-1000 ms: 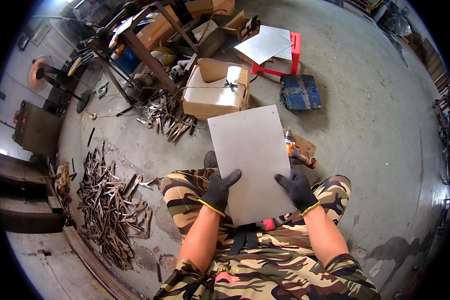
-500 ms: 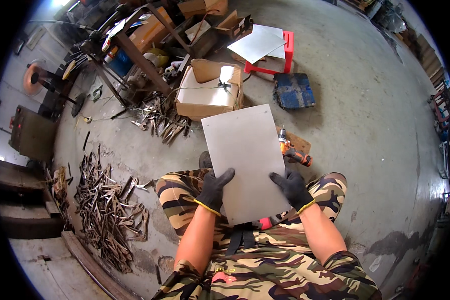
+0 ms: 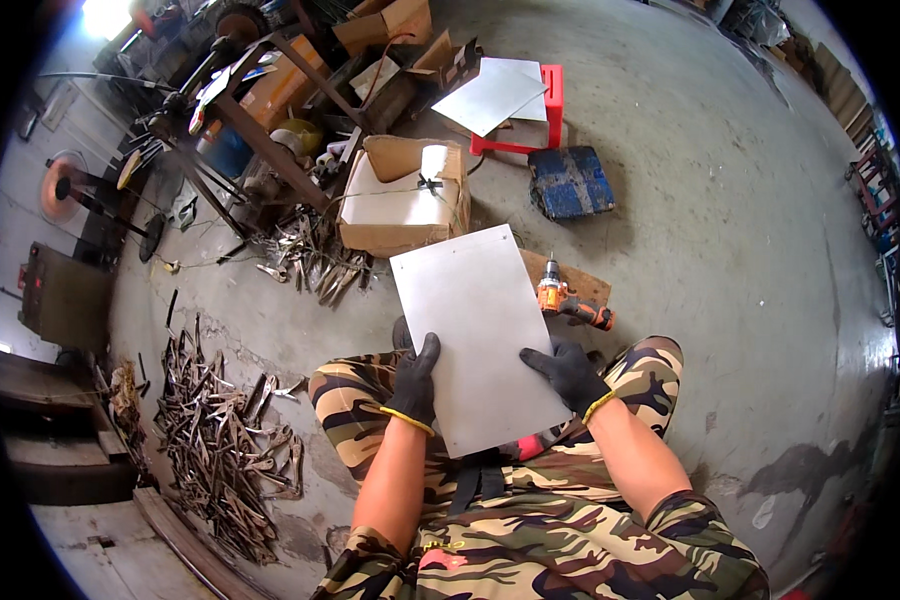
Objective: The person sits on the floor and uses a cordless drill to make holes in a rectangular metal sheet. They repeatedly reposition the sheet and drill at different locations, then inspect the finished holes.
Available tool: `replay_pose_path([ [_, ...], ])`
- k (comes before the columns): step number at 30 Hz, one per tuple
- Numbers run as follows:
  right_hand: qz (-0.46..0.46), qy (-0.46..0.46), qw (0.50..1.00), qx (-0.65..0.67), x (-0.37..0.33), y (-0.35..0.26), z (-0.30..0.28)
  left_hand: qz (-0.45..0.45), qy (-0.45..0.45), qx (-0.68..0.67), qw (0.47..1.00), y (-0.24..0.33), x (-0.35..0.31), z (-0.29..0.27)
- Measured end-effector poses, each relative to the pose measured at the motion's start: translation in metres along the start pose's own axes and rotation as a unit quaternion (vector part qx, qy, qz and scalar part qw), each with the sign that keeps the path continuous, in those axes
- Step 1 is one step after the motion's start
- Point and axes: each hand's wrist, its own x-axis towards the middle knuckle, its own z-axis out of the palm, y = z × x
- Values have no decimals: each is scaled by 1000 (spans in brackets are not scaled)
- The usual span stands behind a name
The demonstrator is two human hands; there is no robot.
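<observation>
A flat grey metal sheet (image 3: 485, 345) with small holes near its visible corners is held over my lap, slightly tilted. My left hand (image 3: 414, 380), in a black glove with a yellow cuff, grips its left edge with the thumb on top. On the right edge, my gloved right hand (image 3: 570, 378) grips in the same way; the fingers of both hands are partly hidden. Just past the sheet's right side, an orange and black cordless drill (image 3: 573, 300) lies by a brown board (image 3: 588, 287). Part of a red object (image 3: 527, 447) shows below the sheet's lower edge.
Ahead stands an open cardboard box (image 3: 395, 238) with white sheeting in it. Metal sheets (image 3: 480, 98) rest on a red stool (image 3: 556, 105), near a blue taped block (image 3: 572, 182). Locking pliers lie in a large pile (image 3: 220, 430) at left and a smaller pile (image 3: 315, 255) by the box.
The surroundings have shifted slightly left and down in the view. The sheet's far edge sits a little lower in the picture, and both hands keep their hold.
</observation>
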Motion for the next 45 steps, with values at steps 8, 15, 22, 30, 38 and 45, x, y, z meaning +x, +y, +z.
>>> replay_pose_path([
  [8,-63,-144,987,42,-14,-20,-5,76,33,99,992,43,-19,0],
  [15,-36,-272,954,124,-15,-1,11,51,22,-155,986,74,-25,-1],
  [22,-33,-118,971,206,-10,8,33,102,8,-144,984,58,-30,27],
  [30,5,-120,958,258,-6,13,23,86,-72,-182,977,47,-18,30],
  [38,19,-130,960,246,-5,15,25,80,-63,-187,977,40,-12,20],
  [45,21,-125,970,208,4,24,23,79,-51,-175,980,42,-13,15],
])
